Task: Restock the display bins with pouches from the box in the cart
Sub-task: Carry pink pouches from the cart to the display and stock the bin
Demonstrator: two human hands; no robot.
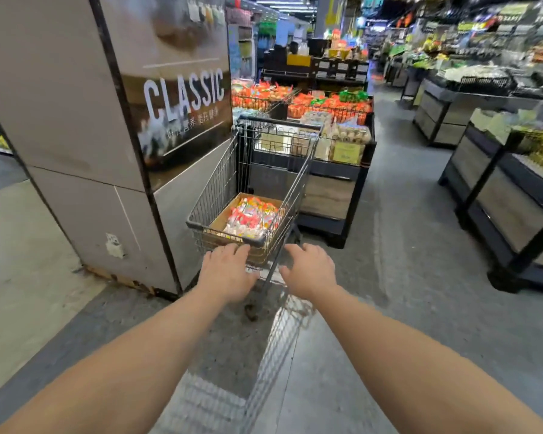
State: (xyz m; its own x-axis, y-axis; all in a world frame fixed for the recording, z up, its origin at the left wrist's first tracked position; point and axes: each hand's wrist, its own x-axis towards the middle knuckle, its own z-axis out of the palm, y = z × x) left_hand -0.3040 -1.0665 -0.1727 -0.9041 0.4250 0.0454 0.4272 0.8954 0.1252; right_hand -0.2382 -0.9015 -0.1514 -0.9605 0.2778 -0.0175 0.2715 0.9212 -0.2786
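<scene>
store aisle (405, 214): box (223, 216) beyond hands (226, 272)

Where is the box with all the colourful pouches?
The box sits in the cart, centre of the head view, right of the CLASSIC pillar.

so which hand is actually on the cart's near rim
The left hand: its fingers lie over the dark near rim of the cart, just below the box of pouches. The right hand reaches beside the cart's right corner, fingers spread.

Motion-blurred far shelves (489, 42); cart (220, 195) handle and box (223, 217) partly hidden.
</scene>
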